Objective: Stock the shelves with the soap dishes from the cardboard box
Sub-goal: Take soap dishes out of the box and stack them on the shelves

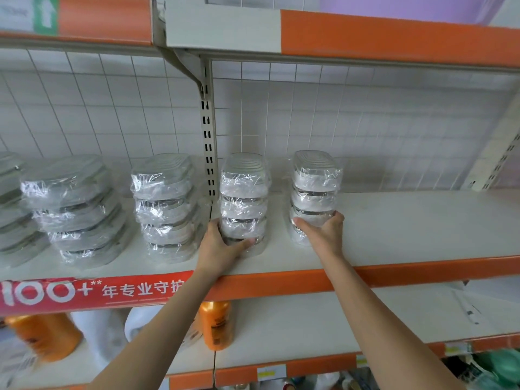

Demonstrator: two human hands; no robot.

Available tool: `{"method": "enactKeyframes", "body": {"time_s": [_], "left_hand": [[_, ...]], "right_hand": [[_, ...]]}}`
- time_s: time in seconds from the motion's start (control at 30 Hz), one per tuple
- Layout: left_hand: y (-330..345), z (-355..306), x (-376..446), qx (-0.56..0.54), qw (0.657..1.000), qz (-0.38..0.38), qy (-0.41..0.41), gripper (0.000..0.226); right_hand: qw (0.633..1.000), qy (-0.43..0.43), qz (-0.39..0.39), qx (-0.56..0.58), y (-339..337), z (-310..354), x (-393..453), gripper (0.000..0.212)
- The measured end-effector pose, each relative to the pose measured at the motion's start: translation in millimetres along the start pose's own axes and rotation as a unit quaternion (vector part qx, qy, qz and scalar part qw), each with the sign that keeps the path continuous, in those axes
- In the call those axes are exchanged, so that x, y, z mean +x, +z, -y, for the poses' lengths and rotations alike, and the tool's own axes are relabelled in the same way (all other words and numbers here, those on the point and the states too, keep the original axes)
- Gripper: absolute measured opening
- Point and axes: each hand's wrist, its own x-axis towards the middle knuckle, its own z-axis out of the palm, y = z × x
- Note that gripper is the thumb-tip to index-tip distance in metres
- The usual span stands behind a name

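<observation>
Two stacks of wrapped soap dishes stand on the shelf (394, 226), the left hand (222, 246) curled round the base of one stack (243, 204) and the right hand (323, 232) gripping the other stack (315, 190); placing seems underway, with letting go likely next.

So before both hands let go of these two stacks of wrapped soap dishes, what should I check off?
1. Left hand grips the base of the left-hand stack of plastic-wrapped metal soap dishes: ok.
2. Right hand grips the lower part of the right-hand wrapped stack: ok.
3. Both stacks rest on the white shelf board with orange front edge: ok.
4. Both stacks upright: ok.
5. Gap between the two stacks: ok.
6. Cardboard box contents left: cannot tell, out of view.
</observation>
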Motion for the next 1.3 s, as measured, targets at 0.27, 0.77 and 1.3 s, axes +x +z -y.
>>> {"method": "enactKeyframes", "body": {"time_s": [0.27, 0.77, 1.3], "left_hand": [[-1.0, -2.6, -4.1, 0.009, 1.0, -0.007, -0.008, 0.084], [-16.4, -13.7, -19.3, 0.022, 0.998, -0.049, -0.029, 0.063], [-124.4, 35.5, -25.0, 0.141, 0.982, -0.107, -0.066, 0.087]], "right_hand": [[0.999, -0.012, 0.043, 0.004, 6.1, -2.9, -19.9, 0.088], [0.995, -0.059, 0.069, -0.034, 39.3, 16.5, -55.1, 0.091], [0.898, -0.311, 0.295, -0.092, 77.0, 50.9, -148.7, 0.043]]}}
